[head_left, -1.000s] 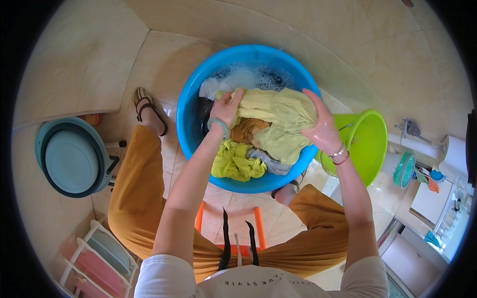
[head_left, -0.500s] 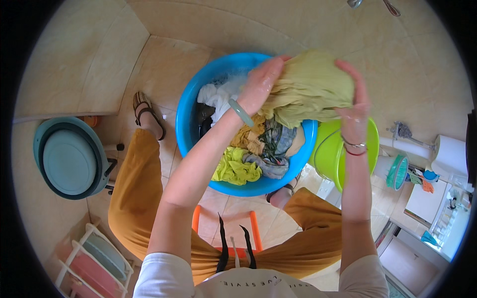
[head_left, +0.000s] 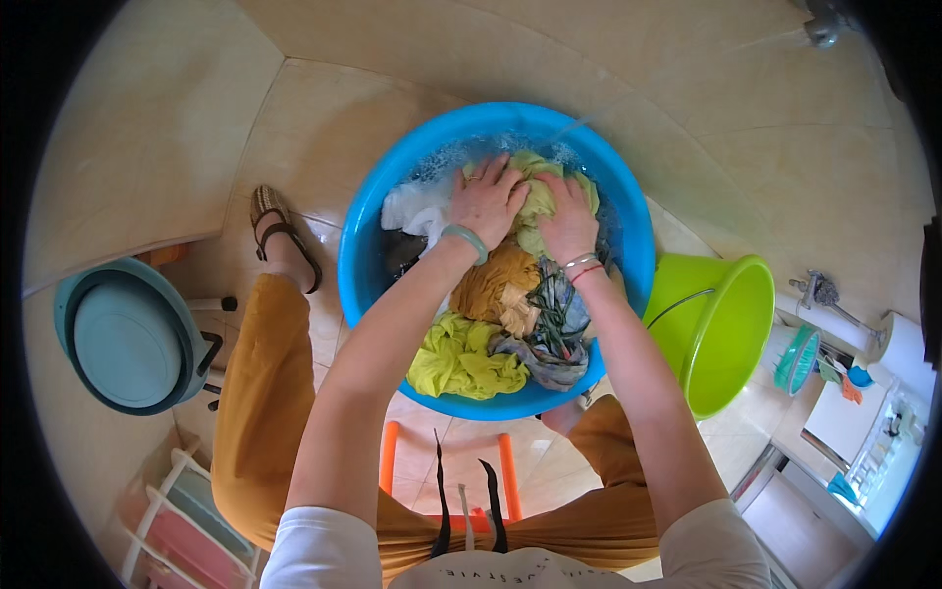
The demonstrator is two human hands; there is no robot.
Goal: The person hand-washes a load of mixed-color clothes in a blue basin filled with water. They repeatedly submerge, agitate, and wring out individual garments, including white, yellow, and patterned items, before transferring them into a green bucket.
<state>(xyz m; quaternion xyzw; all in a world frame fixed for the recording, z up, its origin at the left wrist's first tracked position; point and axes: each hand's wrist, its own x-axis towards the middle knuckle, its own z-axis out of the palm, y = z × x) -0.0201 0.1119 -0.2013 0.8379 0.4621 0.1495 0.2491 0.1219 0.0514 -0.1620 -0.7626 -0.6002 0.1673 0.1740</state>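
Observation:
A round blue tub (head_left: 350, 260) with sudsy water and several garments stands on the floor before me. In its far part a pale green garment (head_left: 535, 211) lies bunched in the water. My left hand (head_left: 485, 206) presses on its left side, fingers spread, a jade bangle at the wrist. My right hand (head_left: 569, 226) rests on its right side with the fingers stretched out. White cloth (head_left: 414, 211) floats left of my left hand. Nearer me lie a mustard cloth (head_left: 491, 287), a bright yellow-green cloth (head_left: 466, 361) and a grey-green patterned cloth (head_left: 557, 348).
A lime green bucket (head_left: 731, 339) leans against the tub's right side. Water streams from a metal tap (head_left: 824, 31) at upper right. A grey-green folding basin (head_left: 132, 334) stands at left. An orange stool frame (head_left: 506, 461) is between my legs.
Both hands have come down with the pale green garment, from above the tub's far right edge into the water. Water now runs from the tap. The bucket appears farther right and more tilted.

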